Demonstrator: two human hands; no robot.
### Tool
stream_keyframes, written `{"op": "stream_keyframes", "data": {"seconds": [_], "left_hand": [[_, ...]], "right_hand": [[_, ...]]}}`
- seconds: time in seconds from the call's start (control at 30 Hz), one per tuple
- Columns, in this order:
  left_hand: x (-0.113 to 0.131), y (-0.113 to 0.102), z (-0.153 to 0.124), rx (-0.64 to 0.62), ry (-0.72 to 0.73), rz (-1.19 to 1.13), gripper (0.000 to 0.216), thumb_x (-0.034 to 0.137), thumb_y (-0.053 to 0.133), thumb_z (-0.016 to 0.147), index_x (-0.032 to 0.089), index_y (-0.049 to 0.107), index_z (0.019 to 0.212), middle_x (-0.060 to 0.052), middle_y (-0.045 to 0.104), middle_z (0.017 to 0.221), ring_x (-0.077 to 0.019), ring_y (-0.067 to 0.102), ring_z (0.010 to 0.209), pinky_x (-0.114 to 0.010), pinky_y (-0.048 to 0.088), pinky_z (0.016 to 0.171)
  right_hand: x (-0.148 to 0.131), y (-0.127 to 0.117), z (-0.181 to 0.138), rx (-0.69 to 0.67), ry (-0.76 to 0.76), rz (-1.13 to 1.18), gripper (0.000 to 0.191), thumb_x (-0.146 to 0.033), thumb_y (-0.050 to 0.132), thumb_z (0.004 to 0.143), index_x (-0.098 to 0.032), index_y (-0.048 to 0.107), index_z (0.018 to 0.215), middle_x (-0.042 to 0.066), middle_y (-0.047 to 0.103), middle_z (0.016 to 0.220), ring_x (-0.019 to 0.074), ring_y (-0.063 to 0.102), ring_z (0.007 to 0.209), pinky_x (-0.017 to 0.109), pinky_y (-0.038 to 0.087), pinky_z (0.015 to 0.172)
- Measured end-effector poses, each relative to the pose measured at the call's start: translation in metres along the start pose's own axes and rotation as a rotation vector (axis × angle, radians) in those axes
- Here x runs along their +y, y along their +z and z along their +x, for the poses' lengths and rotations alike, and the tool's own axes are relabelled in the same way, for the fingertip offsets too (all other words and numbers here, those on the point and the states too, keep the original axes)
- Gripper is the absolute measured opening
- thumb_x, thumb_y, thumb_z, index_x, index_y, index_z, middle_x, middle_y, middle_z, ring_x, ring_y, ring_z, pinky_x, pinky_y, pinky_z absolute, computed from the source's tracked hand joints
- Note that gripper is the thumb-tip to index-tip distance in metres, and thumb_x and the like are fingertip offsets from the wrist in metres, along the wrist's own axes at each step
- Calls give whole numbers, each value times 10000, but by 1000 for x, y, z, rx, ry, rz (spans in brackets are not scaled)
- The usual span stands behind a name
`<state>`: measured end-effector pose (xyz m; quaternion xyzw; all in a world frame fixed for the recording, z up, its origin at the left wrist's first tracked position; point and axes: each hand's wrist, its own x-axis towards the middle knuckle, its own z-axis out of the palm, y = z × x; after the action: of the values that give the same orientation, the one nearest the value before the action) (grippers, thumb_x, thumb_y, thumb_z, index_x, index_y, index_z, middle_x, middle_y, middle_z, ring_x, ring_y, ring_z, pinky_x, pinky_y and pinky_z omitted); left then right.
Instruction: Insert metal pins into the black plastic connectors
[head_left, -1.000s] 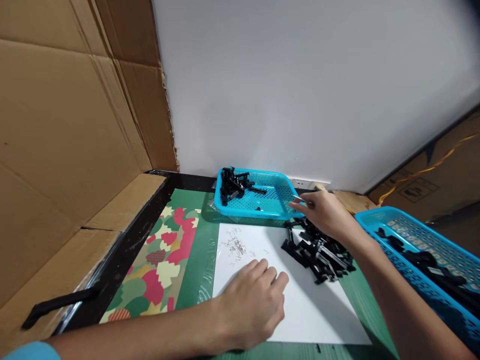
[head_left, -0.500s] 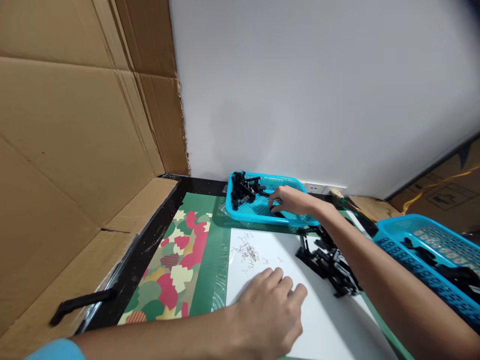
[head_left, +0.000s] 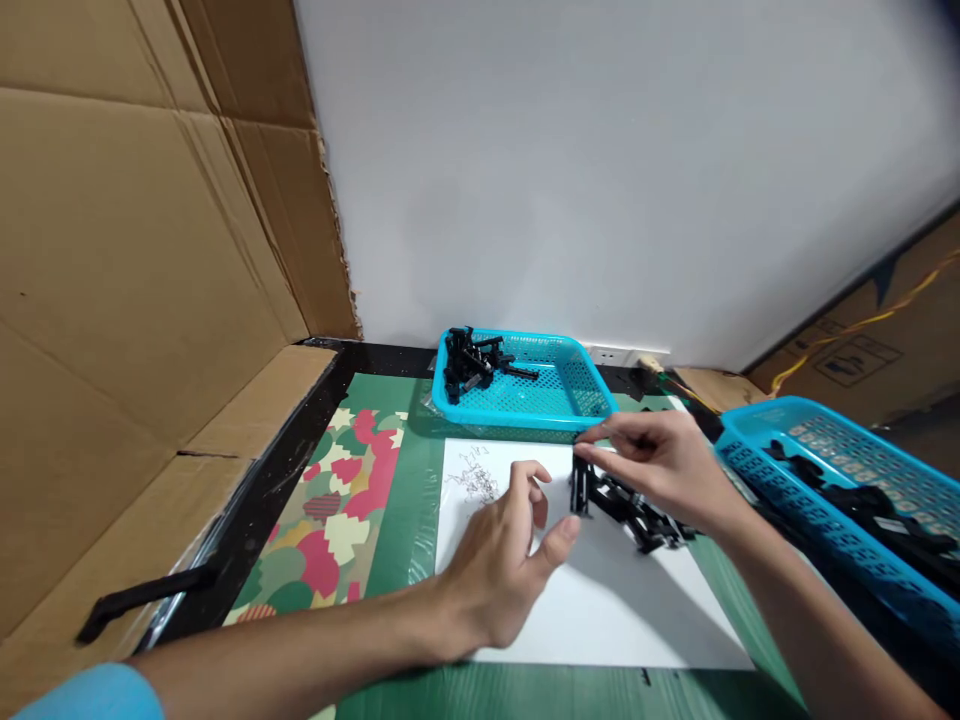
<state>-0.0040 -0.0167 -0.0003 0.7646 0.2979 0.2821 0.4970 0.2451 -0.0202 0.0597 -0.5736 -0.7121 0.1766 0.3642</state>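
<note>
- Left hand (head_left: 502, 560): above the white sheet (head_left: 600, 630). Formerly curled, it is now opened, thumb and forefinger apart, nothing held. The thumb is near the lower end of the black part (head_left: 580, 490); contact cannot be told.
- Black part: held roughly upright, left of the pile of black parts (head_left: 645, 522).
- Right hand (head_left: 667, 465): withdrawn from the far basket (head_left: 529, 419); thumb and fingertips clamped on the part's upper end. Work has apparently shifted to this part.
- Far basket: black parts lie at its left end.
</note>
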Motion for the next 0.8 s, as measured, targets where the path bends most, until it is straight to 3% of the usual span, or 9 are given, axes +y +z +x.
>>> {"op": "stream_keyframes", "data": {"seconds": [0.1,0.2,0.37,0.47,0.6,0.7,0.8], "left_hand": [[1,-2,1,-92,-44,24,356,567,527,1088,233,538,1210,45,556,799,-172,520,692,-312,332,660],[-1,0,4,-77,-74,57,292,500,542,1098,218,586,1040,46,527,744,-154,479,672,-302,316,646],[-8,5,9,22,-95,-216,296,407,525,1124,217,636,1322,28,585,785,-149,542,700,-270,411,669],[-8,6,10,54,-79,-305,252,384,599,1103,204,668,1264,26,595,776,-132,549,667,-251,434,634],[-7,6,4,180,72,-305,146,325,673,1083,194,712,1135,4,668,798,-128,616,707,-255,486,683],[-9,5,-3,265,255,-223,122,212,713,1053,205,711,1174,-5,712,834,-130,659,737,-260,498,696],[-10,4,-9,158,598,-62,172,154,673,1049,188,687,1217,-28,741,878,-137,655,721,-283,505,687]], "right_hand": [[-2,18,-16,-34,2,41,343,-491,783,973,-170,850,869,-60,331,571,111,237,545,307,183,502],[-2,25,-20,-56,6,82,338,-482,801,958,-161,844,864,-69,314,584,104,225,549,301,175,508],[6,16,-22,-69,92,164,329,-485,810,954,-176,805,843,-75,274,607,108,222,570,296,171,516],[11,11,-26,-87,128,220,308,-488,790,971,-184,818,927,-66,352,595,112,261,561,294,192,512],[10,16,-27,-86,132,175,364,-486,678,1041,-169,819,932,8,613,676,132,430,593,289,295,545],[8,29,-27,-129,90,-2,334,-419,627,1064,-170,835,989,21,670,684,142,495,599,289,318,587],[5,42,-28,-175,73,-266,190,-290,691,1009,-225,862,1062,-2,659,621,148,508,573,290,281,612]]}}
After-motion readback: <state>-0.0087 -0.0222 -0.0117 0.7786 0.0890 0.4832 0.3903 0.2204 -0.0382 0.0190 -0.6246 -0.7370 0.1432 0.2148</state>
